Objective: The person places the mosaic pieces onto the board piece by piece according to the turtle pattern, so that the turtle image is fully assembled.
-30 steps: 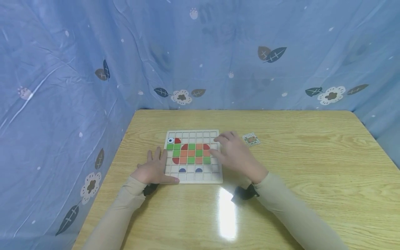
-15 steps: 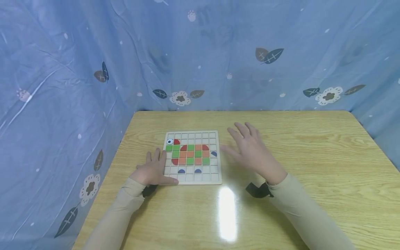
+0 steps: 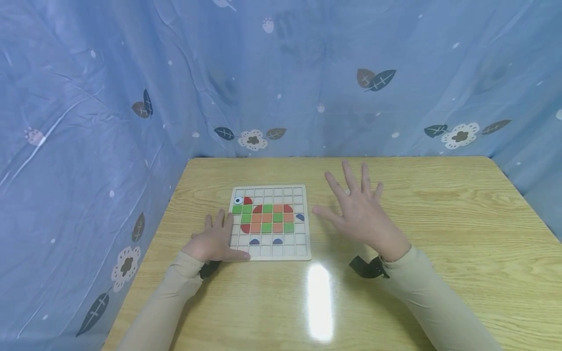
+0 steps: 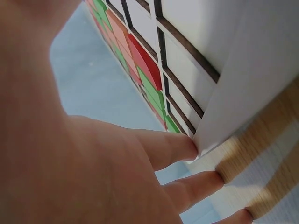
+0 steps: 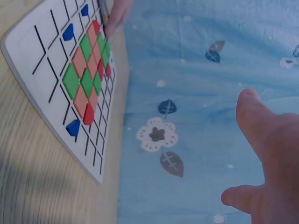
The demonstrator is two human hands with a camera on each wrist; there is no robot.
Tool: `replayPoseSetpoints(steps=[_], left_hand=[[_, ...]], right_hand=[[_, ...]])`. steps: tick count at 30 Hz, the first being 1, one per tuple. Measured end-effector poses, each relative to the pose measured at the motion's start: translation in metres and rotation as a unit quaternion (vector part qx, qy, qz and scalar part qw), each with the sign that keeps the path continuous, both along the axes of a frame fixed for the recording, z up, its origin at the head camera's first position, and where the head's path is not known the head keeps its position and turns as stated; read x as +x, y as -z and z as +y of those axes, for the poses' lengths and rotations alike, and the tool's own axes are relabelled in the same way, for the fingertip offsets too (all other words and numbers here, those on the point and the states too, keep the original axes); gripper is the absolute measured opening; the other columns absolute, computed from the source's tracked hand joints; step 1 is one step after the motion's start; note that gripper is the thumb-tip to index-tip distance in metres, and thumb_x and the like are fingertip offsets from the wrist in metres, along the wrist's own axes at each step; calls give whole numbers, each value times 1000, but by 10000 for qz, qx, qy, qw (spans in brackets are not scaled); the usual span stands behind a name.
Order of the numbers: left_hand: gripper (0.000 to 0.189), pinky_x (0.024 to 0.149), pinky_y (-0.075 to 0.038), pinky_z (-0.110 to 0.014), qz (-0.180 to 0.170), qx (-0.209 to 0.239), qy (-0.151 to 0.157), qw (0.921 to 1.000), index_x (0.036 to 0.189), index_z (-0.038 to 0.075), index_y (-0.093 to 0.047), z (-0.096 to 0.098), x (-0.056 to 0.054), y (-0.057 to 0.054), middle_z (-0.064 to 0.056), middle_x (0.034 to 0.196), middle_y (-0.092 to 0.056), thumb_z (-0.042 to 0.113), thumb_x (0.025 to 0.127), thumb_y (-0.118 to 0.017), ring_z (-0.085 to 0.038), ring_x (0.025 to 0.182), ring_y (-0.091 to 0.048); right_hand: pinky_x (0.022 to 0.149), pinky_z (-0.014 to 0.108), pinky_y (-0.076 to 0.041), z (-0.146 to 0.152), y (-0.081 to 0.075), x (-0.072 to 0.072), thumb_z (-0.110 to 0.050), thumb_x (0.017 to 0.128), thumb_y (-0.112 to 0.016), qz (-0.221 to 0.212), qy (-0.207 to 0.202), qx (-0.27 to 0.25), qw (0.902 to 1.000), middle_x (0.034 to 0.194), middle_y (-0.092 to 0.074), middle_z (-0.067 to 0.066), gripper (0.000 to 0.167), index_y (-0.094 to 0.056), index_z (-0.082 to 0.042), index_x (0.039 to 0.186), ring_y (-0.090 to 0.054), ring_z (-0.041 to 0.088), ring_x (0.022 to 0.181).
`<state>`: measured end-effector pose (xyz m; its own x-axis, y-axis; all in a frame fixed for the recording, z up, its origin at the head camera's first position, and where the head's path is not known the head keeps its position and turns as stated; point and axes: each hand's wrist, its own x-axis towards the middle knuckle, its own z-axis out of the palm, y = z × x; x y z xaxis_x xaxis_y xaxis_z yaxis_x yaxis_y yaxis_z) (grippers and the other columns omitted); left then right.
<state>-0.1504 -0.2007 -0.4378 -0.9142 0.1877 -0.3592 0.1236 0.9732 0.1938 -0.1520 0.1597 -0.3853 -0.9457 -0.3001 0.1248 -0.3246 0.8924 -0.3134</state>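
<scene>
A white grid board [image 3: 290, 250] lies flat on the table, bearing green, orange and red tiles in a blocky animal shape. One round eye tile [image 3: 238, 200] sits at its upper left. Two blue half-round tiles lie in a lower row, and a third blue half-round tile [image 3: 300, 217] sits tilted in the right column. My left hand [image 3: 215, 242] rests along the board's left edge, fingers straight, thumb at the near edge. Right of the board, my right hand [image 3: 361, 214] hovers with fingers spread and holds nothing. In the right wrist view its thumb and a finger stand apart.
A small card [image 3: 347, 191] is almost wholly hidden behind the right hand's fingers. The wooden table [image 3: 456, 234] runs wide to the right. A blue patterned curtain [image 3: 307, 73] hangs behind the table and along its left side.
My right hand has drawn away from the board's right edge, moving right and spreading its fingers. The right-column blue tile has come into sight, and the card is now mostly covered. The left hand stays.
</scene>
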Motion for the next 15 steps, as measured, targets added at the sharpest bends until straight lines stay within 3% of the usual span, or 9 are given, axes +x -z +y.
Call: replayPoseSetpoints(steps=[15], left_hand=[[135, 93, -31, -91, 29, 97, 69, 9999, 163, -4, -18, -1, 1, 1, -34, 169, -12, 74, 72, -81, -66, 151, -12]], right_hand=[[104, 92, 3, 2, 0, 0, -79, 96, -45, -353, 114, 163, 9992, 175, 15, 14, 95, -17, -25, 169, 30, 49, 152]])
